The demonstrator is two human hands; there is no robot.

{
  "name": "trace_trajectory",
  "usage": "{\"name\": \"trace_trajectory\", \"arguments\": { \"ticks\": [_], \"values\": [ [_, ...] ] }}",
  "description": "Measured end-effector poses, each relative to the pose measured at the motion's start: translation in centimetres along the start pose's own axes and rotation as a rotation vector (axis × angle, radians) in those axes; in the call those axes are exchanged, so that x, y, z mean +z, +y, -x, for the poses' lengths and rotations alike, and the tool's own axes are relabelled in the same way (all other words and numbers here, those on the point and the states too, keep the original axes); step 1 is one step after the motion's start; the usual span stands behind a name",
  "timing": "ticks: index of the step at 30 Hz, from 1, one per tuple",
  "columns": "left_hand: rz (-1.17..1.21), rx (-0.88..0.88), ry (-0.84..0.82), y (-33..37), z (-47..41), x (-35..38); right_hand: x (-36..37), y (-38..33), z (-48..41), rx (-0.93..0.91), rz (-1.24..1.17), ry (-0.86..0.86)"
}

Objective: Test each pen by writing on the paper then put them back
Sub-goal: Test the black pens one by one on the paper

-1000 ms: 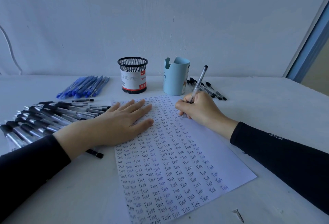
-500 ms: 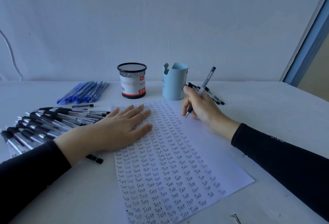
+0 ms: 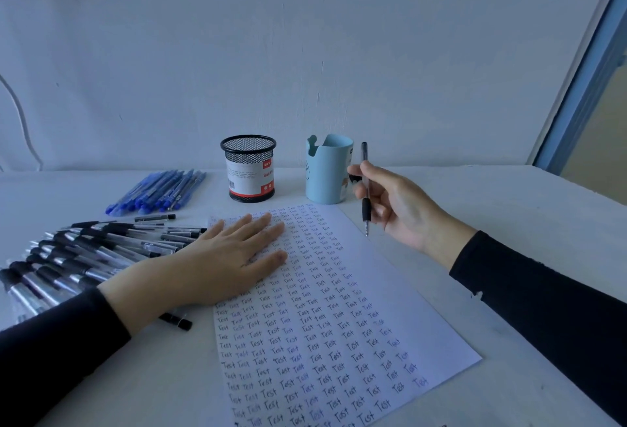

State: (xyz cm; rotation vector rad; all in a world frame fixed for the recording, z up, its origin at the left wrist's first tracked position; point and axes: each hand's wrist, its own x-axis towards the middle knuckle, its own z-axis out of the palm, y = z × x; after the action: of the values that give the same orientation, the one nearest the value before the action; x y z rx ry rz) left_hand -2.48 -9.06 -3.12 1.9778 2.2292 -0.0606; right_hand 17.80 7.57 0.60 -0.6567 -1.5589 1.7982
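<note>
white bench is carrying every item under review. your right grip is grasping a clear-barrelled pen, with the thumb and curled fingers closing round its middle. this grip is sitting to the right of the paper and just beside the light blue cup. the pen is standing nearly upright, with its black sleeve low and its tip pointing down near the sheet's right edge. whether the tip is meeting any surface cannot be told.

your left grip is released. it is lying flat with the fingers straight and slightly spread, pressing on the upper left part of the sheet. the paper is lying at an angle on the bench. rows of handwritten "test" are filling most of it, and its right margin is showing bare.

a black mesh cup with a white and red label is standing behind the sheet's top edge, left of the blue cup and apart from it. a row of blue pens is lying left of the mesh cup. a fan of black-capped pens is lying beside your left grip, and one black pen end is showing from under that wrist.
</note>
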Motion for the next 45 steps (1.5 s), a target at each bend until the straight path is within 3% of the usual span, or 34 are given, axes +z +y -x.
{"name": "trace_trajectory", "arguments": {
  "ticks": [4, 6, 10, 13, 16, 20, 29, 32, 36, 40, 45],
  "values": [
    [-0.003, 0.001, -0.006, 0.0, -0.1, 0.0, -0.4, 0.1, -0.5, -0.038, -0.044, 0.012],
    [-0.004, 0.001, -0.003, 0.0, -0.1, -0.1, -1.1, -0.2, -1.0, -0.150, -0.086, 0.042],
    [0.005, 0.004, 0.005, 0.0, -0.2, 0.0, -4.8, -0.6, -1.9, -0.422, 0.367, 0.281],
    [0.001, 0.001, 0.003, 0.1, -0.1, 0.0, -7.1, 0.2, -2.3, -0.441, 0.576, 0.429],
    [-0.003, 0.003, 0.006, 0.1, -0.1, 0.0, -7.8, 1.6, -2.9, -0.463, 0.808, 0.444],
    [0.005, 0.001, 0.011, 0.0, -0.2, 0.1, -7.8, 2.4, -4.2, -0.457, 0.921, 0.475],
    [0.012, 0.001, 0.002, 0.1, -0.1, 0.0, -7.0, 2.4, -3.3, -0.218, 1.077, 0.374],
    [0.010, 0.003, 0.006, 0.1, -0.1, 0.0, -6.3, 2.6, -3.0, -0.377, 1.192, 0.398],
    [0.023, 0.004, 0.012, 0.1, -0.1, -0.1, -3.4, 3.3, -2.4, -0.607, 1.109, 0.117],
    [-0.056, -0.017, 0.084, 0.8, 0.3, -0.6, -1.4, 4.8, -1.8, -0.613, 1.108, -0.129],
    [0.015, -0.019, 0.312, 1.4, 1.0, -2.5, -1.7, 5.1, -1.7, -0.498, 1.071, -0.222]
  ]
}}
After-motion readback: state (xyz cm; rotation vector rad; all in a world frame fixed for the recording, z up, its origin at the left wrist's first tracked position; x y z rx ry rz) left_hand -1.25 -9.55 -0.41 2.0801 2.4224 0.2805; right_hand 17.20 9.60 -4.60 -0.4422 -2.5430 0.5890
